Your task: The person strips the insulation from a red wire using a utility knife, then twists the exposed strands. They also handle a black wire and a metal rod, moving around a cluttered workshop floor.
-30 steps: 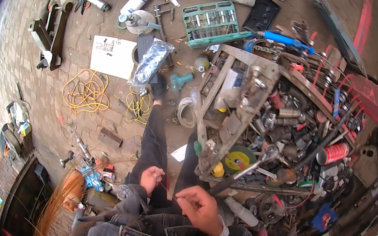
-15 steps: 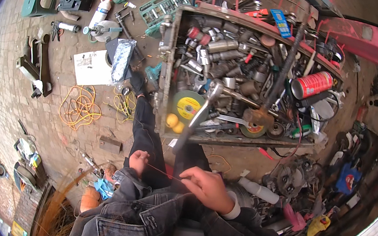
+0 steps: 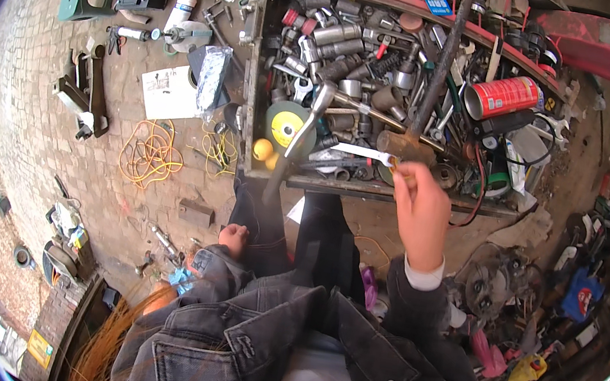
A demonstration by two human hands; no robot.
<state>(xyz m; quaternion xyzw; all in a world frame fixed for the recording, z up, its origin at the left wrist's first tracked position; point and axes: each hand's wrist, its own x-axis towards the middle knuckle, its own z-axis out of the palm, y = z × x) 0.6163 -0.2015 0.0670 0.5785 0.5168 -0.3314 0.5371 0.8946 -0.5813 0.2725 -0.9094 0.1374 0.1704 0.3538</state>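
The right hand [image 3: 419,208] has left the lap and reached into the tool tray [image 3: 399,193].

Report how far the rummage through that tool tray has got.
Done: the right hand has reached into the red tool tray and its fingertips are at a small yellowish piece beside the hammer head. In hand: that pick only; the left hand rests near the thigh. Left: nothing looks lifted clear yet; sockets and wrenches lie unsorted.
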